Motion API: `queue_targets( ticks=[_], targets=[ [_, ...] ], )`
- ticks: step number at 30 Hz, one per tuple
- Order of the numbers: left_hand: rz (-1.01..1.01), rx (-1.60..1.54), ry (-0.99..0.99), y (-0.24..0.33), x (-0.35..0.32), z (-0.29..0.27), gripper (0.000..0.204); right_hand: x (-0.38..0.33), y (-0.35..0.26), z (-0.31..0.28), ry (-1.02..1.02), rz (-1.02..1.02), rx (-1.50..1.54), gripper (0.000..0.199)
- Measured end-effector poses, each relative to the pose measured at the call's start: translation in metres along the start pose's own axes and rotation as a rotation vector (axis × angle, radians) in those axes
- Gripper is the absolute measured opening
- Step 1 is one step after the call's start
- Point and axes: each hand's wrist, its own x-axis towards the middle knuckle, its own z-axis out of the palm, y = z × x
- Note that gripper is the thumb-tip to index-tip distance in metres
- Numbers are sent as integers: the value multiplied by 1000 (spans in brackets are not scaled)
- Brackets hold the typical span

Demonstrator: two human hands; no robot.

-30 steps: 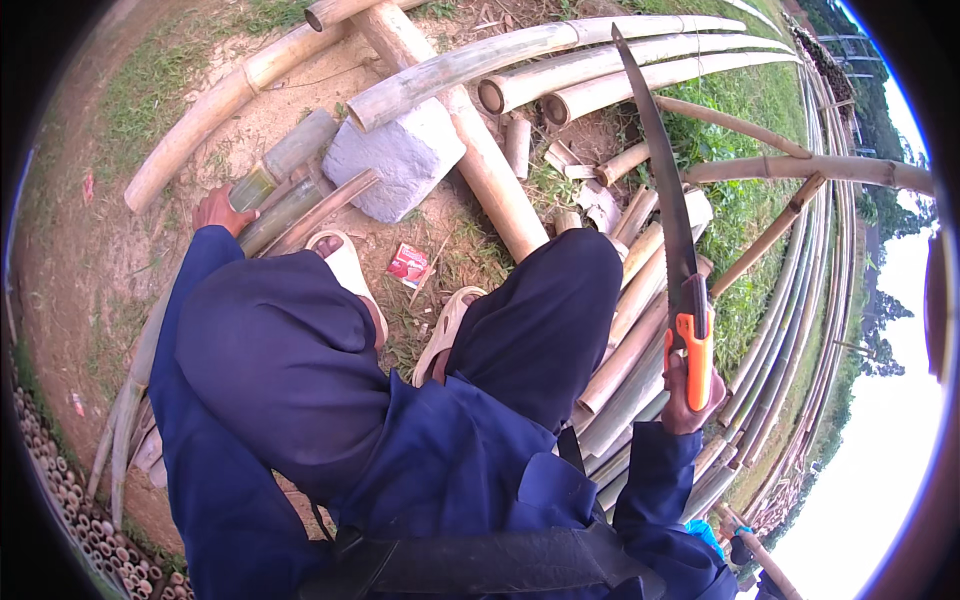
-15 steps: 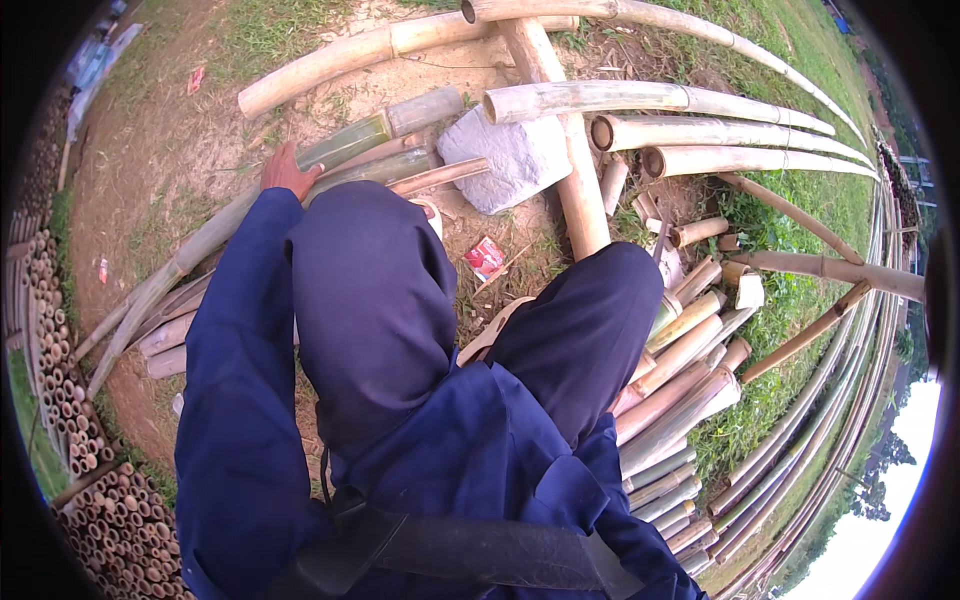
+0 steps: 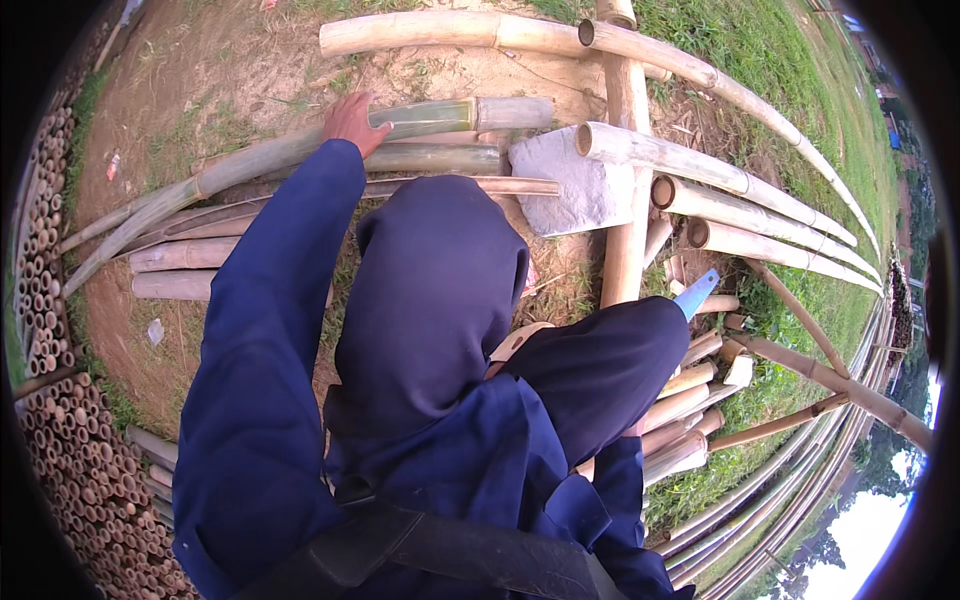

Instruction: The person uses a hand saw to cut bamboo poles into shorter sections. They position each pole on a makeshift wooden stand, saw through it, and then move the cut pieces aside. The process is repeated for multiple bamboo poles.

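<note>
My left hand (image 3: pixel 355 122) is closed over a greenish bamboo pole (image 3: pixel 428 118), its thumb lying along the near side. The pole's cut end points right, close to a pale stone block (image 3: pixel 570 190). Just nearer lies a second green bamboo pole (image 3: pixel 440 158), with a split bamboo strip (image 3: pixel 515 186) in front of it. Past my right knee sticks out a blue saw blade (image 3: pixel 696 293); its handle is hidden. Only a sliver of my right hand (image 3: pixel 636 428) shows beside that knee, its fingers hidden behind my leg.
A thick upright-lying bamboo post (image 3: pixel 625 180) runs past the stone, with long poles (image 3: pixel 740 175) reaching right. Short cut bamboo pieces (image 3: pixel 680 410) are heaped right of my knee. Stacked bamboo (image 3: pixel 100 490) fills the lower left. Another pole (image 3: pixel 430 30) lies farther off.
The view has turned, so the poles and stone sit farther right in the picture. My left hand stays on the same pole. The blue saw blade now shows plainly beyond my right knee.
</note>
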Motion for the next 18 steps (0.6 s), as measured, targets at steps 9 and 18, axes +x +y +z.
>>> queue_targets(
  ticks=[9, 18],
  targets=[
    [2, 253, -390, 34, 28, 7, 84, 115, -13, -140, 523, 45, 164, 30],
    [220, 261, -70, 24, 6, -37, 78, 244, -194, -76, 359, -601, -89, 27]
  ],
)
